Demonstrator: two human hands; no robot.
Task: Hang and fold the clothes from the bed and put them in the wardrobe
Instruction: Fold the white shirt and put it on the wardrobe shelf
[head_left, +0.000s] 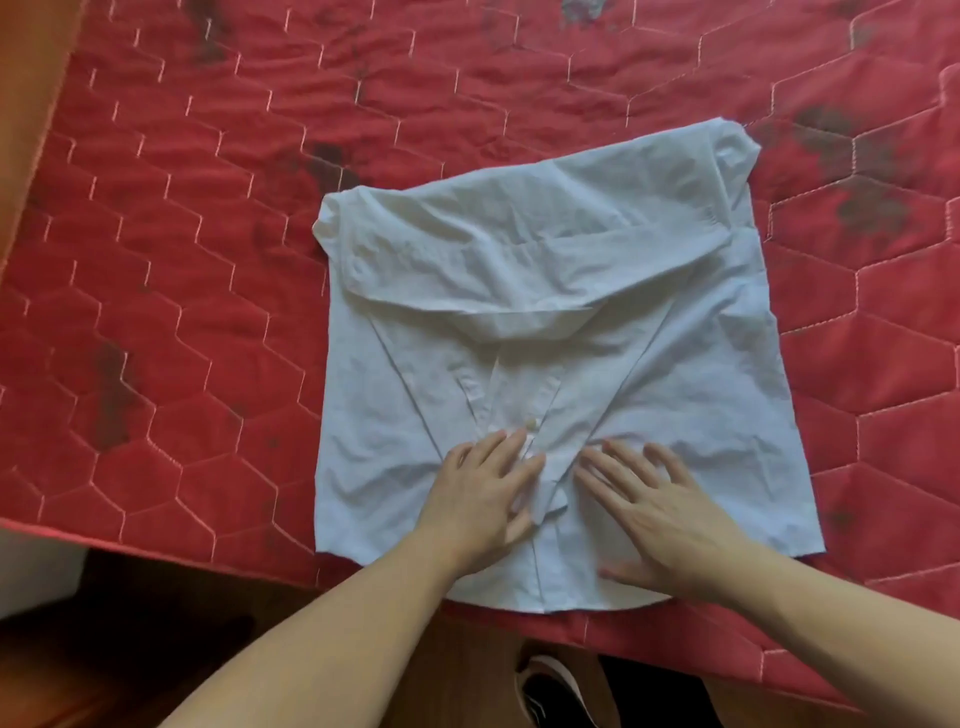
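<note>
A white button shirt (545, 291) lies flat on the red quilted bed (208, 260), its sleeves folded inward and crossing near the middle, its hem hanging slightly over the bed's near edge. My left hand (483, 493) presses flat on the shirt beside the folded sleeve cuffs, fingers straight. My right hand (654, 509) lies flat on the cloth just to the right, fingers spread. Both palms face down and neither hand pinches any fabric.
The red bed cover has dark stains scattered over it. The bed's near edge runs across the bottom, with brown wooden floor (130, 649) below it and a black-and-white shoe (550, 691) at bottom centre. An orange surface (26, 104) borders the far left.
</note>
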